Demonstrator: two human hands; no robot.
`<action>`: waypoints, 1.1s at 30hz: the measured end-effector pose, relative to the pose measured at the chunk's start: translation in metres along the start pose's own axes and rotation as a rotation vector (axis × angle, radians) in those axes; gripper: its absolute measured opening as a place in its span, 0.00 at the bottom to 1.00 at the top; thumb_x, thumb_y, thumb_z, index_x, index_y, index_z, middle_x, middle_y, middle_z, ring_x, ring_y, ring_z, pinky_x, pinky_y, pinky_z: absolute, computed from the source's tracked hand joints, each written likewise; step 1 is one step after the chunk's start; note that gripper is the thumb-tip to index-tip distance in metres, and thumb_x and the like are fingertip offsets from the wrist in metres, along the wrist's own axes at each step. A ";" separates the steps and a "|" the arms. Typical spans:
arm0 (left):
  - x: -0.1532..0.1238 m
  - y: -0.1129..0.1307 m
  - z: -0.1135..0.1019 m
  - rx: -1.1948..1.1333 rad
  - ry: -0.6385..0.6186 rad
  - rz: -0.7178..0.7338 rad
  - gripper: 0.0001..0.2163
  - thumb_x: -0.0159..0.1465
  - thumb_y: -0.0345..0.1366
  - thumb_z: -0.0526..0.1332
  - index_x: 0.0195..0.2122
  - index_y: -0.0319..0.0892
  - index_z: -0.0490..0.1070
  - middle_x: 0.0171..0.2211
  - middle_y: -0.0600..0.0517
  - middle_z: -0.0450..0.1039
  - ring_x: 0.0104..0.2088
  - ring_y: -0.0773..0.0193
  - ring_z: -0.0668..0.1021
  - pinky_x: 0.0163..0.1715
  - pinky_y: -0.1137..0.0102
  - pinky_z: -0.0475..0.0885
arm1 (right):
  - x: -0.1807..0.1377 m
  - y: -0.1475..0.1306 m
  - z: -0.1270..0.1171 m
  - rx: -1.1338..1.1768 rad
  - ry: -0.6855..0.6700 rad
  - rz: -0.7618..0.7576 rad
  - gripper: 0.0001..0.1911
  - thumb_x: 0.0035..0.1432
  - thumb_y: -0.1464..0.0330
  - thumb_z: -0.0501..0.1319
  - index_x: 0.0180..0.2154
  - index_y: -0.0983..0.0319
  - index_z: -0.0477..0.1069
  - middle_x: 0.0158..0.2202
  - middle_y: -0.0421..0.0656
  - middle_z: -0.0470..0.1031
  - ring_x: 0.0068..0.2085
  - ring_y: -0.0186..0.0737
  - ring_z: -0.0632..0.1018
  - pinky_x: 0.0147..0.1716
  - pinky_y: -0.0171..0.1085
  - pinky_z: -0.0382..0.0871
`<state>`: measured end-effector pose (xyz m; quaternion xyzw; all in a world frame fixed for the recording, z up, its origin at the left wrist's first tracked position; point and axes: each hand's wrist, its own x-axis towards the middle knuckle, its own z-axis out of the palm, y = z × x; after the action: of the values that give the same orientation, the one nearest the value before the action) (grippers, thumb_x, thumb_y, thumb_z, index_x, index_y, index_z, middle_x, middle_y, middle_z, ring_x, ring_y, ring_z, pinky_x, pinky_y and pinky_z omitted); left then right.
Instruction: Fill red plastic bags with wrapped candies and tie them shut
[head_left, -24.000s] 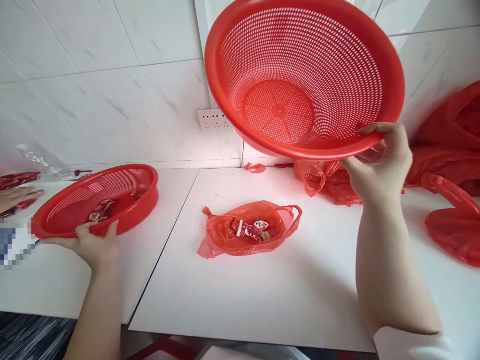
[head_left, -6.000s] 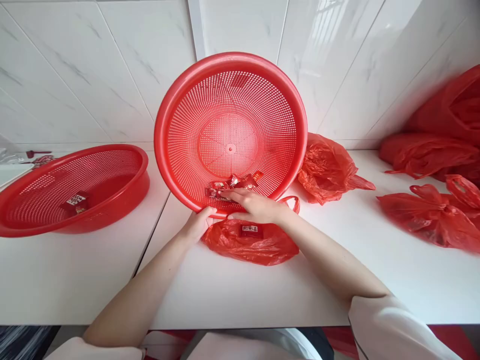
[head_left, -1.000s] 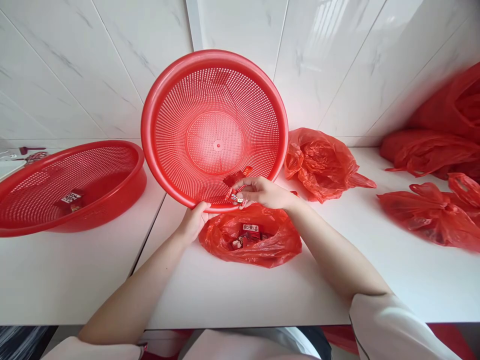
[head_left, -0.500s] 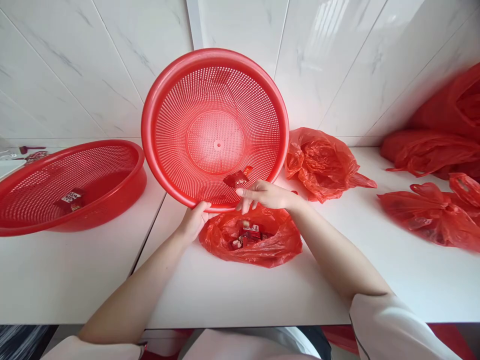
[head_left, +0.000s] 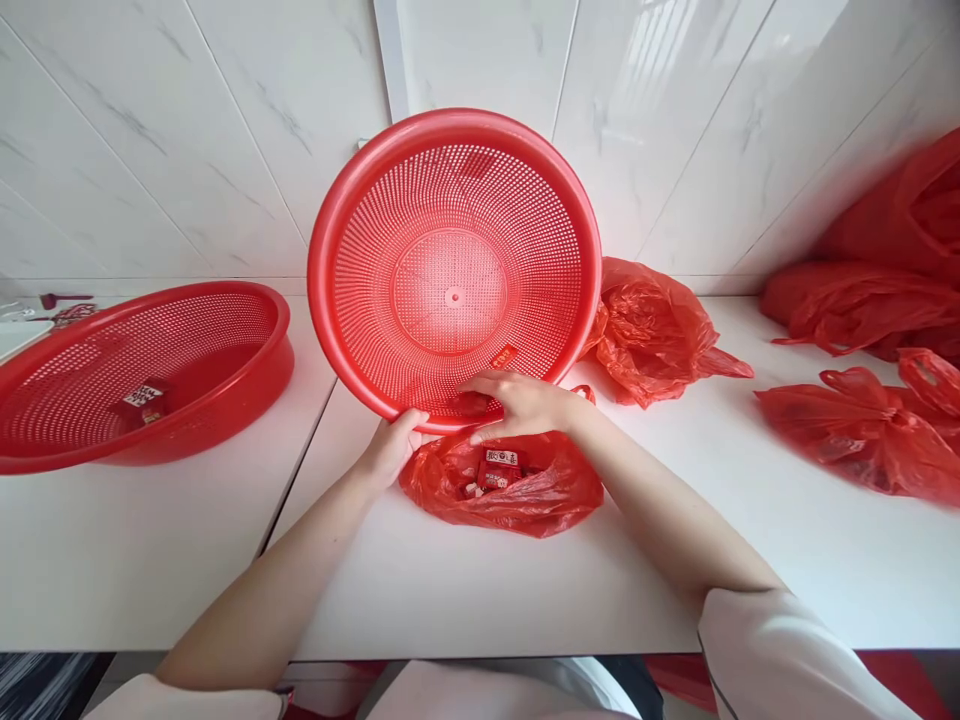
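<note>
A round red plastic colander (head_left: 457, 130) is tilted on its side with its mouth facing me. My left hand (head_left: 391, 450) grips its lower rim. My right hand (head_left: 525, 402) reaches over the rim with fingers stretched and thumb apart. A dark red packet (head_left: 471, 403) lies partly hidden under those fingers. Just above them, a small red packet (head_left: 504, 356) rests on the colander's wall. Directly below sits an open red plastic bag (head_left: 540, 508) holding several red packets (head_left: 501, 468), one with a white printed label.
At the left another red colander (head_left: 225, 425) leans with a red-and-white packet (head_left: 144, 396) inside. A crumpled red bag (head_left: 652, 330) stands behind on the right. More red bags (head_left: 862, 425) lie at the far right. A tiled wall (head_left: 645, 130) backs the white table (head_left: 480, 590).
The colander has shifted slightly right and down. My right hand has spread its fingers over the dark red packet, which is lower now. A blurred packet above the bag now lies in it.
</note>
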<state>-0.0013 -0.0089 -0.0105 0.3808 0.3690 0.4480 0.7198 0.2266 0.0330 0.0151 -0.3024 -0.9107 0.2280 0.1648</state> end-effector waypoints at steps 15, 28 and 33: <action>0.003 0.003 -0.005 0.005 -0.005 0.052 0.14 0.59 0.31 0.57 0.45 0.38 0.73 0.49 0.44 0.76 0.54 0.47 0.74 0.57 0.48 0.65 | 0.002 -0.005 -0.009 0.913 0.176 0.160 0.18 0.51 0.60 0.69 0.41 0.63 0.75 0.34 0.42 0.78 0.37 0.40 0.79 0.40 0.38 0.74; 0.004 0.003 -0.004 0.012 -0.009 0.056 0.15 0.59 0.31 0.57 0.47 0.38 0.73 0.48 0.44 0.76 0.53 0.48 0.75 0.57 0.50 0.66 | 0.004 -0.010 -0.010 0.623 0.237 0.105 0.18 0.56 0.57 0.64 0.43 0.63 0.77 0.41 0.44 0.79 0.43 0.40 0.78 0.46 0.40 0.70; 0.003 0.002 -0.004 0.023 0.002 0.037 0.15 0.59 0.32 0.57 0.47 0.38 0.73 0.48 0.44 0.76 0.53 0.48 0.75 0.56 0.50 0.67 | 0.003 -0.012 -0.010 0.501 0.304 0.174 0.20 0.58 0.56 0.62 0.46 0.62 0.72 0.42 0.45 0.78 0.41 0.39 0.78 0.44 0.39 0.71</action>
<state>-0.0045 -0.0046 -0.0110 0.3955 0.3676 0.4574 0.7066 0.2232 0.0293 0.0305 -0.3599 -0.7618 0.4108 0.3485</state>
